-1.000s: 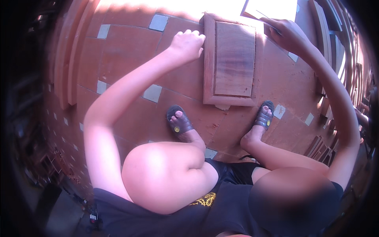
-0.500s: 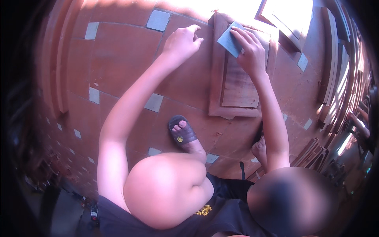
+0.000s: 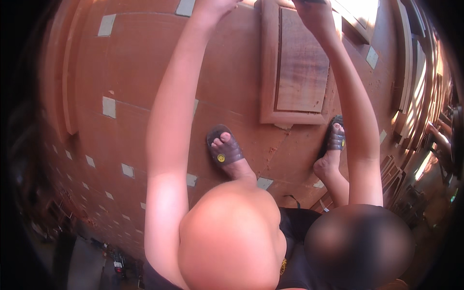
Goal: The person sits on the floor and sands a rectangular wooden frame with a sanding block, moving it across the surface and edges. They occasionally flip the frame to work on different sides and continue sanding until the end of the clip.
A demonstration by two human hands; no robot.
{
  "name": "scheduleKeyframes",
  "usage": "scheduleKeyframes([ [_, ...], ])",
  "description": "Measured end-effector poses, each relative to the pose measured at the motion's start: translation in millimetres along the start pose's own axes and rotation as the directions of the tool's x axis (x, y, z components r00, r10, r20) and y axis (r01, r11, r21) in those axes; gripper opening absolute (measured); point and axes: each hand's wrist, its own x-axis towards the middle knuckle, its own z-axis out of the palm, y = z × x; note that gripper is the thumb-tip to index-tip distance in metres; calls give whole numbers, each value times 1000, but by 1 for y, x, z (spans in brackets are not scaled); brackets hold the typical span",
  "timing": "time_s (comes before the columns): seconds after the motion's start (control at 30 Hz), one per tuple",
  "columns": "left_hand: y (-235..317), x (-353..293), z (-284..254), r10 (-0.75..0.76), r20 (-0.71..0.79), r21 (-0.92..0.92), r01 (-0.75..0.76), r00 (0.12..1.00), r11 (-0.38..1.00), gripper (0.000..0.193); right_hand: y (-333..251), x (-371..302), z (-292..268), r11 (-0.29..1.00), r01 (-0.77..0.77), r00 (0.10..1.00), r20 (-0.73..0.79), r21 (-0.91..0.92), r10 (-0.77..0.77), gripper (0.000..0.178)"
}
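Observation:
A framed wooden panel (image 3: 303, 67), like a small cabinet door, lies on the tiled floor in front of me. My right hand (image 3: 313, 10) is at its far part, cut by the upper edge of the view. Its fingers are closed on a sheet of sandpaper (image 3: 311, 1), of which only a dark edge shows; half a second ago it showed as a blue-green square. My left hand (image 3: 217, 7) is left of the panel's far end, also cut by the upper edge. Its fingers are mostly out of sight, and I see nothing held in it.
Another pale panel (image 3: 360, 19) lies at the far right. Long boards (image 3: 403, 58) are stacked along the right side, with shorter wood strips (image 3: 392, 176) nearer me. More boards (image 3: 70, 72) stand at the left. My sandalled feet (image 3: 224, 150) rest on the reddish tiles (image 3: 232, 63).
Both hands have moved up and away to the upper edge of the view, the right one carrying the sheet along. The view has shifted, and my right sandal now shows.

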Motion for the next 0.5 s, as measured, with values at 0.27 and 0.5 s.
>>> scheduleKeyframes([
  [0.27, -9, -31, 14, -339, 239, 274, 272, 910, 923, 35, 25, -15, 50, 912, 386, 922, 13, -138, -388, 36],
  [0.5, -5, -10, 12, 109, 62, 344, -124, 992, 931, 30, -3, -85, 35, 753, 652, 741, 285, -91, -608, 39],
])
